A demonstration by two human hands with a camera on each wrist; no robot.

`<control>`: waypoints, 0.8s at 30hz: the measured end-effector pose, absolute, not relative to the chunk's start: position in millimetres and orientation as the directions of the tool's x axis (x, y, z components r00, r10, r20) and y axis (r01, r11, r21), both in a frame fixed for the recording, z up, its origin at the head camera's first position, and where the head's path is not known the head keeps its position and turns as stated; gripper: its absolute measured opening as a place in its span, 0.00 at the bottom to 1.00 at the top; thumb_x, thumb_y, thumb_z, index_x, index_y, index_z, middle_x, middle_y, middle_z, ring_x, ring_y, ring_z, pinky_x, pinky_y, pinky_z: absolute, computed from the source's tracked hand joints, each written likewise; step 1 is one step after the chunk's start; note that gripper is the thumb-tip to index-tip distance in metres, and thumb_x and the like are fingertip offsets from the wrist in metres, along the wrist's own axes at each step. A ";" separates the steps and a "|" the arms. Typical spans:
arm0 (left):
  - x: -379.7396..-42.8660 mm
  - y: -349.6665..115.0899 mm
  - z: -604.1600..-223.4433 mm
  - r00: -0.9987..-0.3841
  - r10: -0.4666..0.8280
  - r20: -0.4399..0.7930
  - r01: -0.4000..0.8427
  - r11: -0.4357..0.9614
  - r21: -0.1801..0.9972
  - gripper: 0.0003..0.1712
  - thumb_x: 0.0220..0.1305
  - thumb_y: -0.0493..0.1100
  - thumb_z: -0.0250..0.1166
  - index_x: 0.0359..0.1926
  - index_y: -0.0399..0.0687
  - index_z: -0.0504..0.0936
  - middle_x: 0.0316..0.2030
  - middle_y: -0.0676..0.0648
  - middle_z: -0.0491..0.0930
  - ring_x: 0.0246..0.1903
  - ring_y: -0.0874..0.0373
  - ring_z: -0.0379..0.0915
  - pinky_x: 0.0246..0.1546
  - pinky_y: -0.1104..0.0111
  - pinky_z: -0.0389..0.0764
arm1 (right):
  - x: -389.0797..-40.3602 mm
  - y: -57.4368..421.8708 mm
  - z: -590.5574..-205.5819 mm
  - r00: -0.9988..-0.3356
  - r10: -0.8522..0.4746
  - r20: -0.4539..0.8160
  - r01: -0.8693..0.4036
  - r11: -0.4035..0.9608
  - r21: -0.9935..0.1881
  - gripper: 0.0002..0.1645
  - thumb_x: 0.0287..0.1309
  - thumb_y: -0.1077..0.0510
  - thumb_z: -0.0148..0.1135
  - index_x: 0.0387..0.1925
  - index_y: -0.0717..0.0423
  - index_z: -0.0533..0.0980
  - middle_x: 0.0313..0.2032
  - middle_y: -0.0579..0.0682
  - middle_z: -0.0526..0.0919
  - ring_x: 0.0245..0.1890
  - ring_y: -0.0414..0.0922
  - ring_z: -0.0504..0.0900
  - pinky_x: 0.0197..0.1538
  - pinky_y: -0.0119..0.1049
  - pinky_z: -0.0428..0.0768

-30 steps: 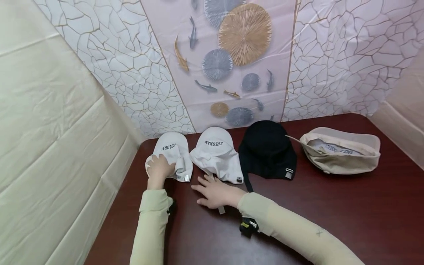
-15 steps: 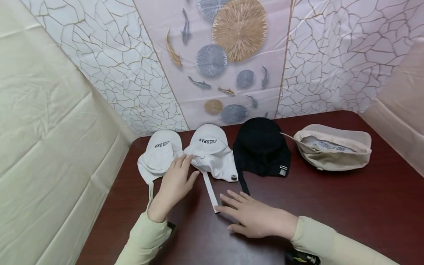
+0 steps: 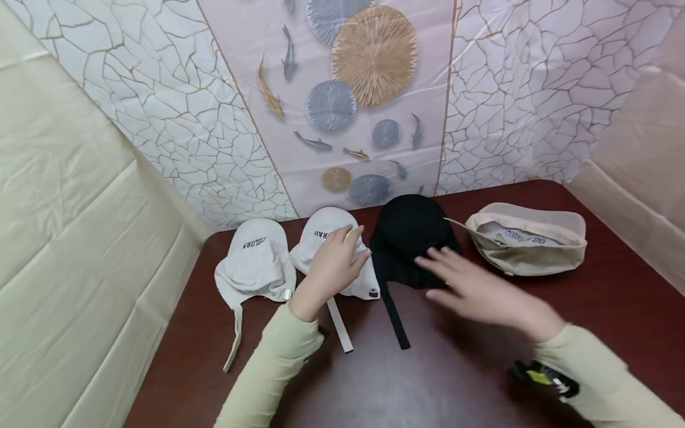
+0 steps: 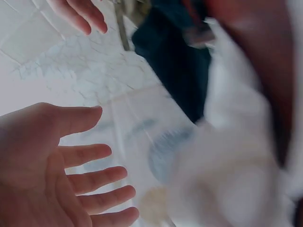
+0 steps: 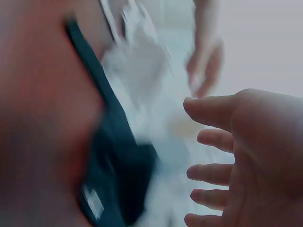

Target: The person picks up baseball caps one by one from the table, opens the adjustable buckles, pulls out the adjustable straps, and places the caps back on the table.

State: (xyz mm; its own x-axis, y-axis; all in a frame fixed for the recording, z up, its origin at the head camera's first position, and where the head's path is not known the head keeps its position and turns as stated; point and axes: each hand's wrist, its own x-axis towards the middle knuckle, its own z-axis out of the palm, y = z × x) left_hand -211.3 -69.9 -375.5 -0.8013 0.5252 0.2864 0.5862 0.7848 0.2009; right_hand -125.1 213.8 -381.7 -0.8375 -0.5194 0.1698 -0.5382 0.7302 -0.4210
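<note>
Four caps would be several; in the head view they stand in a row along the table's back. My left hand (image 3: pixel 330 267) is over the middle white cap (image 3: pixel 313 241), its fingers extended and holding nothing; it hides part of that cap's lettering. To the right, my right hand (image 3: pixel 476 288), slightly blurred, has its fingers spread in front of the black cap (image 3: pixel 409 229), overlapping its lower right edge. Another white cap (image 3: pixel 254 261) with dark lettering lies at the far left, its strap hanging toward me. In both wrist views the palms show bare, with fingers straight.
A beige cap (image 3: pixel 535 261) lies with its opening showing at the right end of the row. The dark red table (image 3: pixel 374 386) meets a patterned cloth backdrop (image 3: pixel 369 137) behind, and a pale cloth wall (image 3: pixel 107 285) stands on the left.
My left hand has left the far-left white cap and moved right over the middle one. My right hand has moved from the middle cap's strap rightward to the black cap.
</note>
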 end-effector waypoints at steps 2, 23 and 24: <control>-216.2 -52.8 -366.1 -0.788 0.552 0.274 0.608 0.767 0.204 0.33 0.76 0.53 0.58 0.74 0.43 0.65 0.70 0.37 0.65 0.70 0.44 0.61 0.66 0.53 0.67 | -127.2 243.8 -368.4 -0.879 -0.444 0.175 -0.474 0.765 -0.437 0.37 0.70 0.48 0.62 0.74 0.55 0.63 0.73 0.70 0.57 0.73 0.71 0.51 0.68 0.68 0.55; -246.2 103.5 -362.0 -0.612 0.773 0.170 0.783 0.562 0.267 0.28 0.76 0.51 0.57 0.72 0.51 0.69 0.64 0.50 0.72 0.59 0.61 0.72 0.56 0.73 0.72 | -143.8 347.3 -354.3 -0.936 -0.266 0.232 -0.340 0.858 -0.385 0.33 0.67 0.56 0.65 0.68 0.64 0.67 0.62 0.71 0.73 0.62 0.67 0.71 0.60 0.59 0.69; -247.5 113.8 -368.6 -0.594 0.789 0.159 0.799 0.556 0.228 0.27 0.76 0.51 0.57 0.71 0.51 0.69 0.64 0.51 0.73 0.58 0.62 0.72 0.56 0.73 0.72 | -148.9 346.5 -362.7 -0.928 -0.285 0.240 -0.358 0.863 -0.357 0.32 0.66 0.57 0.66 0.66 0.66 0.69 0.59 0.71 0.75 0.59 0.66 0.74 0.57 0.58 0.71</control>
